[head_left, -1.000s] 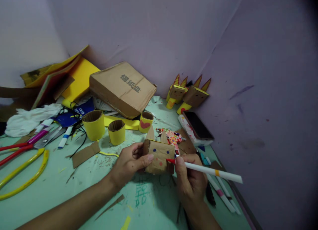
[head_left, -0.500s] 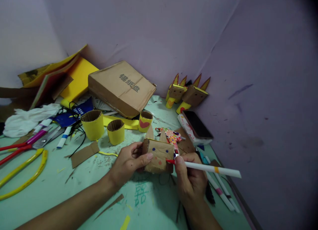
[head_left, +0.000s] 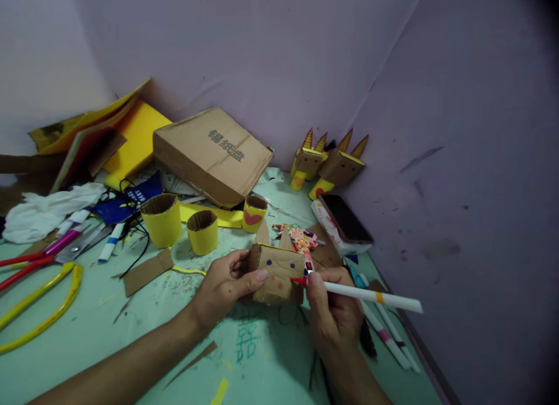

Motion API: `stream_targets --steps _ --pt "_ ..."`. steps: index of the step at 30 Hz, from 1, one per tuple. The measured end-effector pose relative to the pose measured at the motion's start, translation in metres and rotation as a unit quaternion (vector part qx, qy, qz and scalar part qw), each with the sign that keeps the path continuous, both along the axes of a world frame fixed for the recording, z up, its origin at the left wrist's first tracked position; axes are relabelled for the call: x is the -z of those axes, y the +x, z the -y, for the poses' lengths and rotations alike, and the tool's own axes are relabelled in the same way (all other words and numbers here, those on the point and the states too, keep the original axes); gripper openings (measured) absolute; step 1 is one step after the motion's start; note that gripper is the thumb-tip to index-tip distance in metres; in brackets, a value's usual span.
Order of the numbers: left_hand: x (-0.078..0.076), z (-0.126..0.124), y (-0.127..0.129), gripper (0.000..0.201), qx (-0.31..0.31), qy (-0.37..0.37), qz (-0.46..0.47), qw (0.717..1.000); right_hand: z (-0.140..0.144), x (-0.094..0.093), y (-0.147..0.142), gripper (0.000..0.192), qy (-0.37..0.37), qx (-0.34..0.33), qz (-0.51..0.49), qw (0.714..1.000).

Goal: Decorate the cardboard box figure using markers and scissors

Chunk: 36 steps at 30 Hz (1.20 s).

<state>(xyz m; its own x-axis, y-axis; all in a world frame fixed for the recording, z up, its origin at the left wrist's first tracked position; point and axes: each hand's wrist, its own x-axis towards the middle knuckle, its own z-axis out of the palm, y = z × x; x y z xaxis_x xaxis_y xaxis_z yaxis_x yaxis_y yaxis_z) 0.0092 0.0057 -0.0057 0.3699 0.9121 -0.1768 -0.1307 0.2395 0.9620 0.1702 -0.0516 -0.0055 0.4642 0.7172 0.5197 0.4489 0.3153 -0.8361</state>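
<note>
My left hand (head_left: pixel 231 280) grips the left side of a small cardboard animal head (head_left: pixel 283 277), its thumb across the front. The head has two pointed ears, two blue dots above and reddish dots lower down. In my right hand (head_left: pixel 334 306) is a white felt-tip marker (head_left: pixel 371 295) with an orange band. Its red tip is at the right part of the head's face; whether it touches cannot be told. Behind the head lies a colourful patterned piece (head_left: pixel 301 239), partly hidden.
Yellow-covered cardboard rings (head_left: pixel 161 221) stand behind my left hand. Red-and-yellow-handled scissors (head_left: pixel 48 259) lie at left. A cardboard box (head_left: pixel 213 154) leans at the back, near two finished-looking animal figures (head_left: pixel 340 169). A phone (head_left: pixel 347 218) rests on a tissue pack at right; markers (head_left: pixel 384 335) lie below.
Almost nothing differs. The whole view has shifted very slightly; both hands, the cardboard head and the marker keep the same positions relative to each other.
</note>
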Motion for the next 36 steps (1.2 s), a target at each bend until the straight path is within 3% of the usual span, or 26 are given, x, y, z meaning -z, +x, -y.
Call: stream_targets --steps 5,14,20,25,30,36 --pt "0.003 0.000 0.000 0.064 0.004 -0.005 0.015 1.000 0.000 0.004 0.003 0.028 0.010 0.010 -0.031 0.999" --pt "-0.006 0.002 0.000 0.068 0.008 -0.013 0.009 1.000 -0.002 0.004 0.007 0.025 0.035 -0.007 0.045 0.998" --pt "0.000 0.000 -0.001 0.068 0.007 -0.015 0.015 1.000 -0.002 0.006 0.011 0.022 0.043 -0.026 0.074 0.996" --pt "-0.003 0.001 0.000 0.067 0.002 -0.013 0.026 1.000 -0.002 -0.003 0.007 0.026 0.048 0.000 -0.023 0.999" --pt "-0.012 0.004 0.000 0.065 0.006 -0.011 0.019 1.000 -0.008 -0.018 0.000 0.026 0.033 -0.045 -0.089 0.994" --pt "-0.013 0.004 -0.001 0.062 0.014 -0.014 0.011 1.000 -0.008 -0.011 -0.008 0.018 0.072 -0.057 0.042 0.995"
